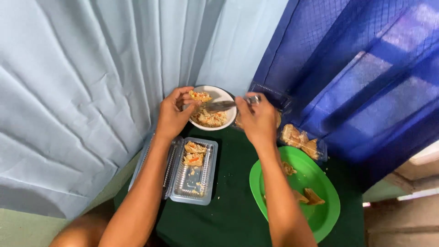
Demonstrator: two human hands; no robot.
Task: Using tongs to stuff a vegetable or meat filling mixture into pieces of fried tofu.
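Fingers of my left hand [173, 114] pinch food over the white bowl [225, 97], right hand [257, 120] grasping a spoon [222, 105] just beside.

Below your left hand [173, 116] a clear plastic clamshell container [192, 171] lies open on the dark green surface [231, 210], with a few orange-flecked food scraps [194, 153] at its far end. Below your right hand [258, 121] sits a bright green plate [315, 208] carrying two brown wedge-shaped pieces [308, 196]. Just to the right of that hand, a second clear container [304, 142] holds pale brown chunks. Beyond both hands you have a pale blue curtain [91, 82] on the left and a dark blue curtain [356, 68] on the right.
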